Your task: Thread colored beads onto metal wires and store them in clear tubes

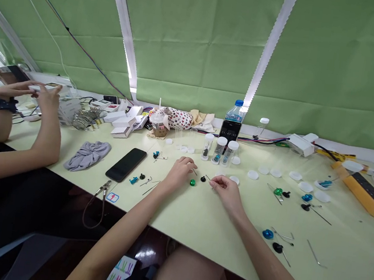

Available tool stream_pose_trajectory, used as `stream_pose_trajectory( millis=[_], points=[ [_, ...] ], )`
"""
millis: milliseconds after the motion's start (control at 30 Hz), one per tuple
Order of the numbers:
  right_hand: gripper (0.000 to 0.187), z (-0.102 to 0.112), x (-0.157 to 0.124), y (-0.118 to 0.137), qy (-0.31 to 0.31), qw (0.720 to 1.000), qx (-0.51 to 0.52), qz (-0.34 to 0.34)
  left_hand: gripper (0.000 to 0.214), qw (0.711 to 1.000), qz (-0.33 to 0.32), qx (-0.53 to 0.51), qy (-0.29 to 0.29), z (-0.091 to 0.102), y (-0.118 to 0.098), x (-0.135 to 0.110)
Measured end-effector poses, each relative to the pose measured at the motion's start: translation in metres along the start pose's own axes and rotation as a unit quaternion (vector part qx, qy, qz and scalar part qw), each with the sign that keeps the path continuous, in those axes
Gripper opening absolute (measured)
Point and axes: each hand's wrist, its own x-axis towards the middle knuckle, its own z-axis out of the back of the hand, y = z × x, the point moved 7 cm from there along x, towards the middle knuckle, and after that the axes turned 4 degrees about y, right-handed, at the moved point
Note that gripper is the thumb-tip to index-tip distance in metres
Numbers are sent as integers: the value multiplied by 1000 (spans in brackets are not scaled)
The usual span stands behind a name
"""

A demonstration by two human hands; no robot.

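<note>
My left hand (180,173) rests near the middle of the table with its fingers curled closed. A short thin piece shows at its fingertips, too small to name. My right hand (227,191) is pinched on a thin metal rod (207,178) that points toward the left hand. Between the two hands lie a shiny green knob-like part (192,182) and a small black disc with a stem (203,179). Beyond them stand clear tubes with white caps (220,149), holding small coloured parts.
Blue, green and black parts with hex keys (314,253) lie at right, near white lids (252,175). A black phone (126,164), grey scrunchie (87,156) and iced drink (159,125) are at left. Another phone leans on a bottle (235,111). A co-worker's arms (46,118) reach in.
</note>
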Motion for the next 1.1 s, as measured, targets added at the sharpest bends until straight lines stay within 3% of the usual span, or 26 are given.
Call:
stream_pose_trajectory(
  millis=[267, 567, 667, 800, 933, 1000, 1100],
  points=[
    [28, -1, 0, -1, 4, 1000, 6, 1, 10, 995, 9, 92, 45, -14, 2, 10],
    [23, -1, -2, 3, 14, 1000, -16, -6, 12, 985, 82, 149, 7, -7, 15, 8],
    [23, -2, -2, 3, 21, 1000, -18, -7, 13, 992, 83, 93, -24, 2, 16, 8],
    [25, -3, -2, 6, 32, 999, -15, 0, 20, 994, 28, -97, -30, 18, 7, 6],
    [26, -2, -2, 8, 34, 999, -15, -1, 29, 968, -71, -228, 73, 26, -14, 0],
    [27, -2, -2, 7, 34, 999, -10, -4, 37, 963, -81, -236, 106, 26, -19, -2],
    [27, -1, -1, 6, 33, 999, -6, -4, 32, 964, -94, -207, 139, 22, -24, -4]
  ],
)
